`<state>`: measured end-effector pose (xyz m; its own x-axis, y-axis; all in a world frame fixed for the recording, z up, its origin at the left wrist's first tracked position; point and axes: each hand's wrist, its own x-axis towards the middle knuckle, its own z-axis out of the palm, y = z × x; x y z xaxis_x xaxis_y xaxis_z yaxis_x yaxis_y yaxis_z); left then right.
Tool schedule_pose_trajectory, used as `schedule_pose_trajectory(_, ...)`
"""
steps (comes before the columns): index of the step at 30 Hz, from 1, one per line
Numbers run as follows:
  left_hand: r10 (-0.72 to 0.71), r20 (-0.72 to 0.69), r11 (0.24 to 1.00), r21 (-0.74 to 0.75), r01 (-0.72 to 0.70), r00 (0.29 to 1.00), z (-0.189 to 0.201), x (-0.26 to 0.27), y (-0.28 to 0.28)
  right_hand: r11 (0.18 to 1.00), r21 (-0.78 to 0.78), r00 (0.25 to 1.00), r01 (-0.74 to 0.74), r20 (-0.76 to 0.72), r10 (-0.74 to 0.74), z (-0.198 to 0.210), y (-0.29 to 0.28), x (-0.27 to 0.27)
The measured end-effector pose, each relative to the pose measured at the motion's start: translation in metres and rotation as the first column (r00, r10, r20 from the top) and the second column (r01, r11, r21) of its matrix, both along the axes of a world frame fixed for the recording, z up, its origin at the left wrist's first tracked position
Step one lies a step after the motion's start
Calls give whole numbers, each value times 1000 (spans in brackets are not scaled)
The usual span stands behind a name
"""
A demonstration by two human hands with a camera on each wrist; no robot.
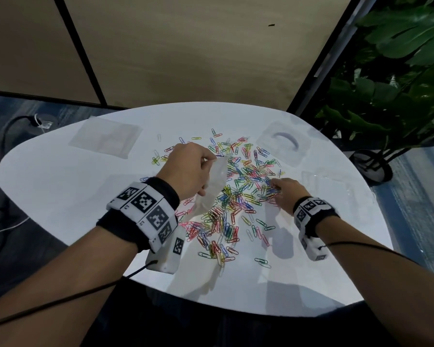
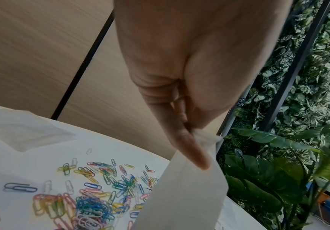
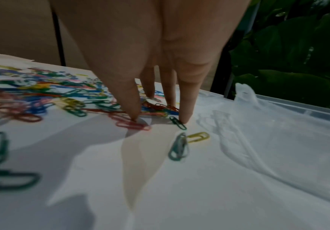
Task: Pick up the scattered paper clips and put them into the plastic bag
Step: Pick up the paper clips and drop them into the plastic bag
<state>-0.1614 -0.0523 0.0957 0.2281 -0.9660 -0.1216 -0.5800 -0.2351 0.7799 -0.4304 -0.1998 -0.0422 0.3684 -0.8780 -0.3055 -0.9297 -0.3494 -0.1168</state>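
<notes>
The left hand (image 1: 189, 169), left of centre in the head view, pinches the top edge of the plastic bag (image 1: 211, 189) between thumb and fingers, so the bag hangs slanting down over the heap. The right hand (image 1: 287, 194), right of centre, reaches down with its fingers (image 3: 187, 99) nearly straight, tips on the table (image 1: 60, 186) among the paper clips (image 1: 238, 194); it encloses none yet, though whether a clip is already pinched I cannot tell.

The task looks barely begun. The clips lie spread across the middle of the table, from the lower centre up to the far edge of the pile, and I can make out none inside the bag.

Further back, other clear plastic bags (image 1: 105, 140) lie flat in the upper left and upper right. The held bag's mouth is hidden behind the left hand, and its contents are hard to judge through the cloudy film. The right wrist view is blurred at its left side.
</notes>
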Motion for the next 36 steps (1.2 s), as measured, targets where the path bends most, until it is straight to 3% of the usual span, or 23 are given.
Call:
schedule_pose_trajectory(5,-27,25,1000,9,27,999,-1,-5,0,992,-110,997,-68,-36,65,-5,11,13)
schedule_pose_trajectory(8,-41,34,999,10,41,999,-2,-4,1,995,-94,996,-17,-83,9,9,7,16)
schedule_pose_trajectory(12,-36,46,999,32,34,998,-3,-2,0,987,-41,986,157,69,-154,33,-4,11)
schedule_pose_trajectory(14,-44,44,998,42,42,998,-3,-1,0,962,19,936,274,224,-271,49,-7,10)
schedule_pose_trajectory(16,-51,44,998,50,49,998,-3,-2,0,910,178,801,374,434,-413,70,-5,14)
schedule_pose_trajectory(18,-53,45,997,53,51,998,-3,-3,-1,858,376,589,349,624,-514,96,3,24)
schedule_pose_trajectory(21,-56,41,997,45,55,998,-4,-5,-1,784,614,249,91,748,-615,135,29,50)
schedule_pose_trajectory(23,-59,28,998,29,58,998,-5,-7,-1,734,677,179,-62,731,-659,149,50,70)
schedule_pose_trajectory(26,-55,-11,998,8,55,998,-5,-10,-2,708,688,226,-157,723,-653,145,75,93)
schedule_pose_trajectory(28,-37,-20,999,-2,37,999,-6,-11,-2,755,646,286,-113,749,-598,135,83,101)
schedule_pose_trajectory(32,-11,-26,1000,-10,10,1000,-7,-13,-2,896,443,549,10,747,-375,119,84,107)
schedule_pose_trajectory(36,-51,-17,998,-27,51,999,-7,-16,-2,957,288,653,43,717,-245,116,87,113)
